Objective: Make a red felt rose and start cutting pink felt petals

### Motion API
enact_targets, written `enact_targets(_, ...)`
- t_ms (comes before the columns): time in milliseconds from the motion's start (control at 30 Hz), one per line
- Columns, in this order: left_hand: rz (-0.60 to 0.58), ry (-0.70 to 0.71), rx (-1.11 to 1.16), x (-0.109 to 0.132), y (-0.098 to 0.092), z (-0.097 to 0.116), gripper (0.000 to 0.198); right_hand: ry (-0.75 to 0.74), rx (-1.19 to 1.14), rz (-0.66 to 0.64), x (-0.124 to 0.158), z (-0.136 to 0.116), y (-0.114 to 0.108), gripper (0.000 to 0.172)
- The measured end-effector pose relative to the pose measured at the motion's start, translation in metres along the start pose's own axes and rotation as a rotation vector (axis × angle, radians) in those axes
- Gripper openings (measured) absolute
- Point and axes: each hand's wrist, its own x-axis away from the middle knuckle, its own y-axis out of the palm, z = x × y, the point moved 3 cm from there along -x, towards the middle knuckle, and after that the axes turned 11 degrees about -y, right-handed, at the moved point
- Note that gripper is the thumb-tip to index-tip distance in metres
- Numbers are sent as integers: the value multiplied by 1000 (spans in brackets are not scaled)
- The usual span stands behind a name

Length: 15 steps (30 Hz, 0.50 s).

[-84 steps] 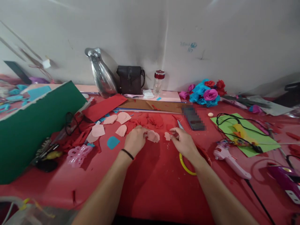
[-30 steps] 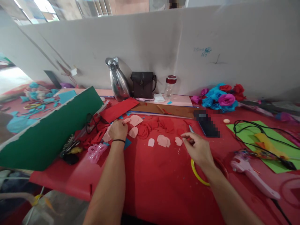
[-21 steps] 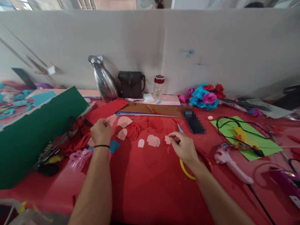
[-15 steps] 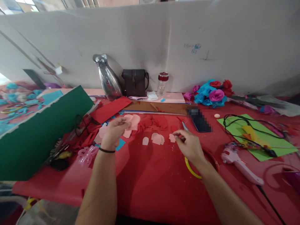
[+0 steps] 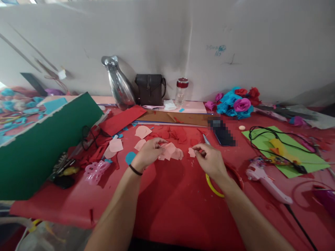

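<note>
My left hand [image 5: 150,151], with a black band at the wrist, is closed on a pink paper piece [image 5: 169,150] above the middle of the red table. Under and beside that piece lie small pink petals [image 5: 178,154], partly covered. My right hand [image 5: 209,158] pinches the edge of a small pink petal [image 5: 191,152] at the table surface. More pink pieces [image 5: 142,131] lie behind my left hand, and others [image 5: 115,145] rest to its left. A blue paper piece [image 5: 130,158] shows near my left wrist.
Scissors with a yellow handle [image 5: 214,186] lie under my right wrist. A phone [image 5: 223,134], a pink glue gun [image 5: 267,181] and green paper [image 5: 277,139] are at right. A green box [image 5: 52,146] stands left. Behind are a metal jug [image 5: 117,83] and a glass bottle [image 5: 180,93].
My left hand has moved right, from the pink pieces at left to the small petals in the middle, with a pink piece in it. My right hand has hardly moved.
</note>
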Motion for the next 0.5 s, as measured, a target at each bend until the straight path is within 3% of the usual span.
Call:
enact_targets(167,136,50,-269,-2,-24,-8,28,-7,1,15,0,0,0,18)
enact_targets(400,97,74,-536,0,-38,-15,18,5,0,4,1,0,1,19)
enact_targets(500,216,50,-611,1,-47,-15,23,0,4,0,1,1,1,19)
